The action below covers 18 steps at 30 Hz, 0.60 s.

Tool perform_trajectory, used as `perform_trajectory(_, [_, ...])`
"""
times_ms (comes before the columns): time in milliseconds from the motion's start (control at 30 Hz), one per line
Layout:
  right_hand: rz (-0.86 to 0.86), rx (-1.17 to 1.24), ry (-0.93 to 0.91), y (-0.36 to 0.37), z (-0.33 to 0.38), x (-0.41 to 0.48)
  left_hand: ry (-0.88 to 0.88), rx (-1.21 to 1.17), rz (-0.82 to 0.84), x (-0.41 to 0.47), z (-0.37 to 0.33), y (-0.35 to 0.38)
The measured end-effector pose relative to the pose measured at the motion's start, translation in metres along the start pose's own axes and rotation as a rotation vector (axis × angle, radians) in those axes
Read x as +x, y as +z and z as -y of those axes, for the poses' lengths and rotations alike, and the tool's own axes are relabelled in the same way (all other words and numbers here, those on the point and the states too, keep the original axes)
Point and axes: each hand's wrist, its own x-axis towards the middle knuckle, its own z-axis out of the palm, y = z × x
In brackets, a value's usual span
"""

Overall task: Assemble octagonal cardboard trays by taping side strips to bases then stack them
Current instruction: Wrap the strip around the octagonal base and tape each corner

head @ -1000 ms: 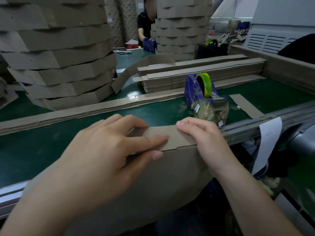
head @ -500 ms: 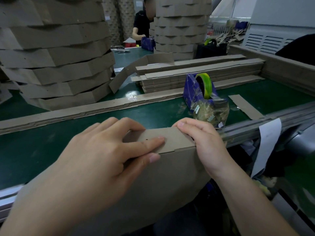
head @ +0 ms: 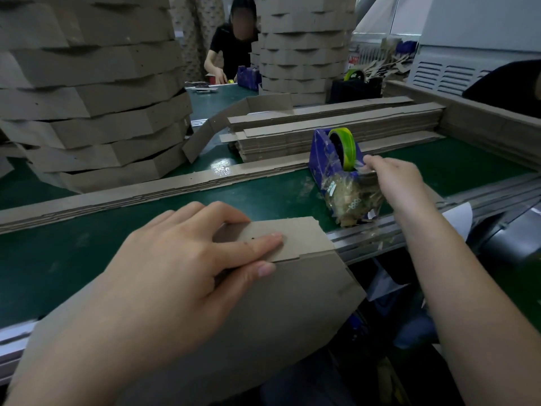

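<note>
Left hand (head: 175, 259) pinches the flat matte cardboard side strip (head: 295, 235) to the angular base (head: 292, 303). The strip's long axis runs 9–3 o'clock. Right hand (head: 392, 180) is on the glossy tape dispenser (head: 322, 153); grip unclear.

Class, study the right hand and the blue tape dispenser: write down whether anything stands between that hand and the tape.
Nothing visible does. The right hand is at the tape dispenser, its fingertips at the tape beside the yellow-green roll; whether they pinch it cannot be told.
</note>
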Motion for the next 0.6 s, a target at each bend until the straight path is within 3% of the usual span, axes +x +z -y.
perform_trajectory(400, [-0.008,0.629,0.195,-0.006,0.017,-0.014,0.007,0.001,-0.015,0.0,0.004,0.002])
perform_trajectory(600, [-0.054,0.839,0.05,0.002,-0.009,-0.031,0.004,-0.013,-0.016,0.004,0.005,0.006])
